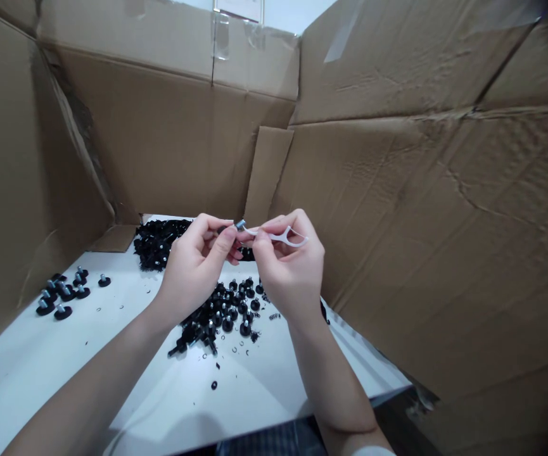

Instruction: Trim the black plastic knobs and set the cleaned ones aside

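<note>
Above the white table, my left hand (196,258) is closed, thumb and fingers pinching a small black-headed screw (241,225) with its metal shank pointing right. My right hand (290,263) pinches a white floss pick (280,237). Its forked end sticks out to the right, while its thin tip reaches the end of the screw's shank. Whether the tip goes into the shank is too small to tell. Below my hands lies a loose pile of black-headed screws (229,310), partly hidden by my left hand and wrist.
Several black-headed screws (63,292) stand in a group at the left. At the back is a heap of black parts (157,244). Tiny rings and black bits (214,384) are scattered over the white table (159,405). Cardboard walls (159,139) enclose the back and both sides.
</note>
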The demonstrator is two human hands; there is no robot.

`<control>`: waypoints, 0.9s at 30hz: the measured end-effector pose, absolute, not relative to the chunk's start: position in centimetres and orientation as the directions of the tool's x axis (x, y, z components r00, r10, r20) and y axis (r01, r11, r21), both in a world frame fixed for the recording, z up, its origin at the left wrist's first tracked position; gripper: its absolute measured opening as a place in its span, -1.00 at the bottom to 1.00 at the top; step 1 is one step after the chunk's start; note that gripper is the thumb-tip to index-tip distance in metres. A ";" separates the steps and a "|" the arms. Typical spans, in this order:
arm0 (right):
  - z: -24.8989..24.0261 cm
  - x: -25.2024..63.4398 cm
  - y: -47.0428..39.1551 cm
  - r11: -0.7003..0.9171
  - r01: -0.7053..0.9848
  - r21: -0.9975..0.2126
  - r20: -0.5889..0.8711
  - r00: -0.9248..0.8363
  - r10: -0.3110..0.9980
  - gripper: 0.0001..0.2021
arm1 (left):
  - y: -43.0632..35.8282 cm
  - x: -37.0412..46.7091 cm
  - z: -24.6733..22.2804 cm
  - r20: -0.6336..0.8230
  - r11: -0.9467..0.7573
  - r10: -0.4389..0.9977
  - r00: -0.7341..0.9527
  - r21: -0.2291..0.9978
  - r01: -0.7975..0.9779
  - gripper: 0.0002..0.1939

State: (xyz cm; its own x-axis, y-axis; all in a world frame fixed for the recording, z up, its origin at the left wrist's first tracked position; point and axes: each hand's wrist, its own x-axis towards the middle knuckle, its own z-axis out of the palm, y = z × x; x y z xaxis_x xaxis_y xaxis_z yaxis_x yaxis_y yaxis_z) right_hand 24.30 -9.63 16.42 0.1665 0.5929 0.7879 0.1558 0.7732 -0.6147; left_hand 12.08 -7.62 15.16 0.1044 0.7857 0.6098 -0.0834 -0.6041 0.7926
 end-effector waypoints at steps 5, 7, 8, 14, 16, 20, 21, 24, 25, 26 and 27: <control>16.3 24.2 -9.4 0.741 0.263 -0.618 0.787 0.198 0.585 -0.82 | -7.5 12.3 14.8 0.645 -0.648 0.761 0.066 0.760 0.039 -0.74; 16.3 24.2 -9.4 0.720 0.351 -0.598 0.800 0.200 0.566 -0.82 | -7.5 12.4 14.7 0.684 -0.683 0.728 0.044 0.719 0.125 -0.76; 16.3 24.3 -9.4 0.707 0.395 -0.587 0.805 0.194 0.560 -0.83 | -7.5 12.5 14.7 0.706 -0.701 0.707 0.035 0.693 0.168 -0.78; 16.5 24.5 -9.4 0.674 0.474 -0.567 0.810 0.173 0.560 -0.82 | -7.2 12.7 14.4 0.720 -0.714 0.693 0.038 0.679 0.168 -0.79; 16.5 24.5 -9.3 0.691 0.446 -0.569 0.812 0.170 0.559 -0.82 | -7.2 12.7 14.4 0.694 -0.693 0.718 0.043 0.709 0.129 -0.78; 16.4 24.4 -9.2 0.716 0.414 -0.562 0.820 0.163 0.549 -0.82 | -7.3 12.6 14.5 0.686 -0.686 0.726 0.048 0.720 0.105 -0.76; 16.4 24.4 -9.2 0.718 0.412 -0.561 0.821 0.166 0.546 -0.82 | -7.3 12.5 14.5 0.686 -0.687 0.725 0.051 0.718 0.108 -0.76; 16.5 24.4 -9.2 0.719 0.400 -0.568 0.818 0.179 0.547 -0.81 | -7.2 12.5 14.5 0.693 -0.693 0.719 0.054 0.709 0.131 -0.76; 16.5 24.3 -9.3 0.720 0.393 -0.572 0.816 0.183 0.548 -0.81 | -7.2 12.5 14.4 0.696 -0.696 0.716 0.056 0.704 0.142 -0.76; 16.5 24.3 -9.3 0.720 0.388 -0.575 0.814 0.185 0.550 -0.82 | -7.2 12.5 14.4 0.699 -0.698 0.713 0.058 0.700 0.151 -0.76; 16.5 24.3 -9.3 0.721 0.384 -0.577 0.813 0.186 0.552 -0.82 | -7.2 12.5 14.4 0.701 -0.700 0.711 0.061 0.697 0.155 -0.76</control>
